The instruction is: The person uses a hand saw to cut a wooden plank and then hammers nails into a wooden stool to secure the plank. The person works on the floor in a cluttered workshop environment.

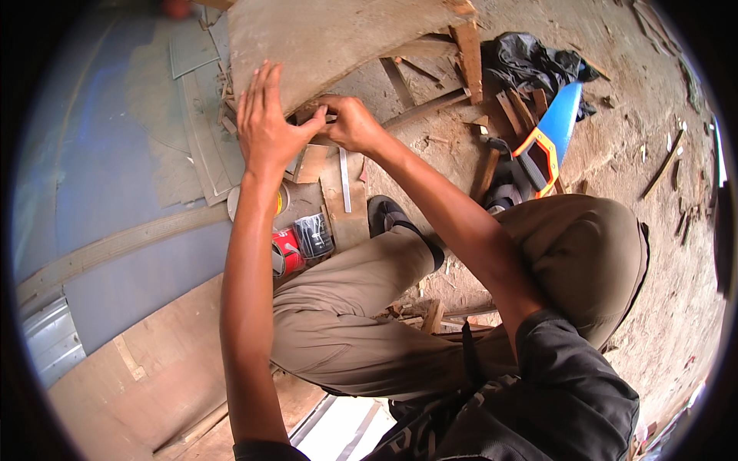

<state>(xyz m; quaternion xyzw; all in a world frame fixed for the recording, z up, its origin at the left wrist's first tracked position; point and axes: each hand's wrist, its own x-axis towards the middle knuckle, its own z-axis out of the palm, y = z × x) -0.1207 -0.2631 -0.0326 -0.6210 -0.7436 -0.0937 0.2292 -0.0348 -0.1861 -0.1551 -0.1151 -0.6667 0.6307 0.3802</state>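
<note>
The near edge of a wooden panel (pixel 330 46) is met by the fingers of both hands, and from there it is carried off ahead and to the right, toward a wooden leg (pixel 467 61). The panel's left edge is passed just left of the left fingertips, where thin scraps and a glass sheet (pixel 192 58) are crowded. Room for moving is given ahead of the fingers, across the panel's broad face, and to the right, over the floor, before a blue-bladed saw (pixel 560 127) and a black plastic bag (pixel 530 61) are reached. Nearer the body than the fingers, space is narrowed by a red can (pixel 288 252) and a dark can (pixel 314 234). The left hand (pixel 265 131) is laid on the panel, fingers straight and close together, thumb spread toward the right hand (pixel 352 125). The right fingers are curled at the edge; whether anything is pinched there cannot be told.
</note>
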